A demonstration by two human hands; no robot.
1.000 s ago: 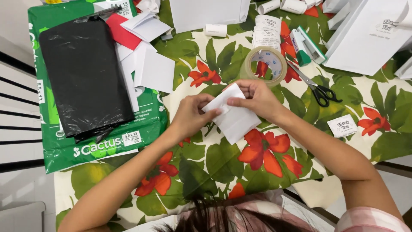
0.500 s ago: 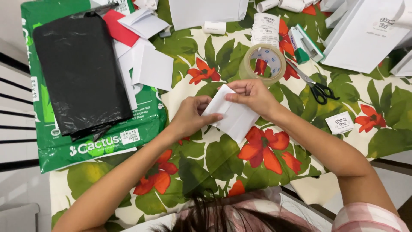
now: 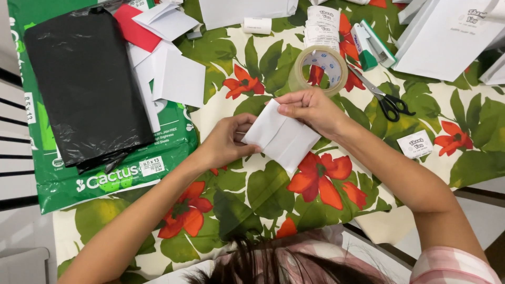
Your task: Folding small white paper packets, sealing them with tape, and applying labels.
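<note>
Both my hands hold a small folded white paper packet (image 3: 284,138) just above the flowered tablecloth (image 3: 231,210). My left hand (image 3: 226,141) pinches its left edge with thumb and fingers. My right hand (image 3: 310,108) grips the top corner, fingers curled over the fold. The packet is tilted, its long side running down to the right. A roll of clear tape (image 3: 319,68) lies just beyond my right hand.
Black-handled scissors (image 3: 386,102) and a small printed card (image 3: 415,144) lie to the right. A green paper ream pack (image 3: 100,173) with a black plastic bag (image 3: 84,84) on it and loose white sheets (image 3: 179,79) sits left. White boxes (image 3: 447,37) and a green stapler (image 3: 371,47) stand at the back right.
Both hands have stayed on the packet, which has shifted little; my right fingers have settled more firmly over its top corner.
</note>
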